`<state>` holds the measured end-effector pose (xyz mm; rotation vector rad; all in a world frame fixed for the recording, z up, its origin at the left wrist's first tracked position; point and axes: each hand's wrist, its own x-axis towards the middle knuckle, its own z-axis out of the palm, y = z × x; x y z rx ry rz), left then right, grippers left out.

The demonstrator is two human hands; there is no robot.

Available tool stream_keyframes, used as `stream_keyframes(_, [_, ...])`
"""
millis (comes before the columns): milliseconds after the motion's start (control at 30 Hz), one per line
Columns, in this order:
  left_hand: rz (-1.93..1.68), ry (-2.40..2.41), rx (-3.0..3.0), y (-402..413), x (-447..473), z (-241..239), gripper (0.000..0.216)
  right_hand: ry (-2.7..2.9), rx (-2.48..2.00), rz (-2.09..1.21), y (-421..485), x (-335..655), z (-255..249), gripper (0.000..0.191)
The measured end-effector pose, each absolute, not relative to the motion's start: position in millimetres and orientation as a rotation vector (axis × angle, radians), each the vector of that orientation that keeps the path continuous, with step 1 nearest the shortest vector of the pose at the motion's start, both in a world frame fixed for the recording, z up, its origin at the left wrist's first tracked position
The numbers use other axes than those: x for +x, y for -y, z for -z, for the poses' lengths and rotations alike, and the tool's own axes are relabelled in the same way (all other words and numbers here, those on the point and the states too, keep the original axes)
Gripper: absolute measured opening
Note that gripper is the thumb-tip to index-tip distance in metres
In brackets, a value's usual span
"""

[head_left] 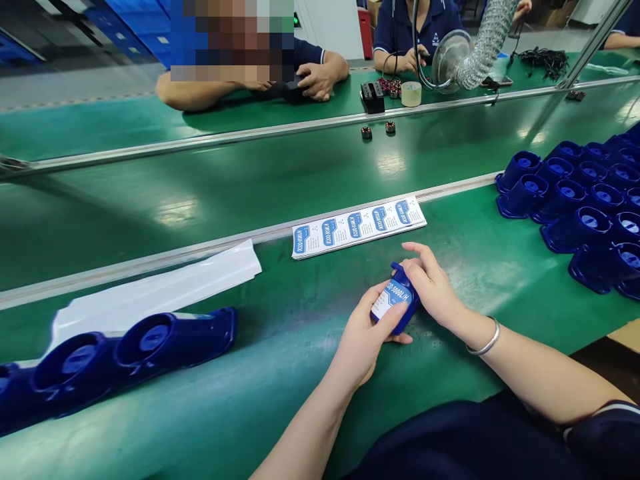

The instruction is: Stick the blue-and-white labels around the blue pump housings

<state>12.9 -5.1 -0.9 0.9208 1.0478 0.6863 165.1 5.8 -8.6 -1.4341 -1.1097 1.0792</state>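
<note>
A dark blue plastic housing (413,308) with a blue-and-white label (395,298) on its upward face is held over the green bench. My left hand (367,333) is closed around its left side, thumb across the label's lower edge. On the other side my right hand (434,285) grips the housing near its top, with the thumb at the label's edge and the index finger raised. The undersides of the fingers are hidden. Just beyond my hands lies a strip of printed labels (357,227) along the metal rail.
Several blue housings (570,193) stand grouped at the right; more blue housings (150,340) are in a row at the left. White backing paper (160,287) lies beside that row. Past the rail are two small copper coils (367,133), a tape roll (411,94) and co-workers' hands (317,80).
</note>
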Motion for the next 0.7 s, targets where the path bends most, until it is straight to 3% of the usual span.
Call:
stream_keyframes(133, [-0.658,-1.104,1.07,7.7,14.5,3.3,0.072,1.087,-1.43,-1.103,-6.9,166.3,9.7,0.046])
stream_keyframes(400, [-0.794,-1.105,1.285,0.9,6.6,-3.9,0.073,1.39,-1.254,-1.07,-8.9,177.1,4.8,0.035])
stream_keyframes(567, [-0.791,-0.895,0.65,-4.3,2.4,-8.1,0.047,1.543,-1.029,-0.896,-2.1,175.9,6.5,0.037])
stream_keyframes(700, [-0.785,-0.859,0.464,-8.2,0.4,-0.8,0.038,1.651,-0.932,-0.787,1.9,175.1,8.3,0.04])
